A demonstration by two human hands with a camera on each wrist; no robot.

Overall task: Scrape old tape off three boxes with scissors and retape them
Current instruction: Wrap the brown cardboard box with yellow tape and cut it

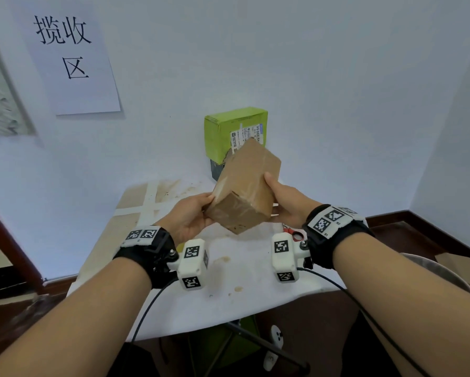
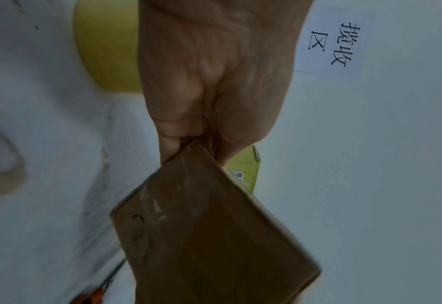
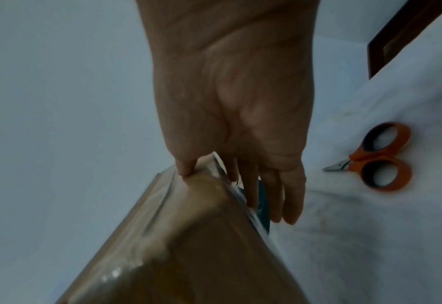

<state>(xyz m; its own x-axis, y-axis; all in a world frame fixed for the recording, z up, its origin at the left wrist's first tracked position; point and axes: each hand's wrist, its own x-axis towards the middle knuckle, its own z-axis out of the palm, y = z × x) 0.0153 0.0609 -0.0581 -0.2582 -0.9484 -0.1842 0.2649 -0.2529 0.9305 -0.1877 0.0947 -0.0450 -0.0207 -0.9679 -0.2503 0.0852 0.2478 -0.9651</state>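
Between the left hand (image 1: 186, 217) and right hand (image 1: 285, 202), brown box (image 1: 246, 186) is being held tilted above the desk (image 1: 236, 268), thumbs and fingers being pinched on it, scissors (image 3: 378, 156) lying just right of the right hand, green box (image 1: 228, 129) being stood beyond.

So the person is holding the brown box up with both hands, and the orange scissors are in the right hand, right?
Not quite. Both hands do hold the brown box up, the left hand and the right hand, but the orange scissors are not in the right hand. The right wrist view shows them lying on the white table beside that hand.
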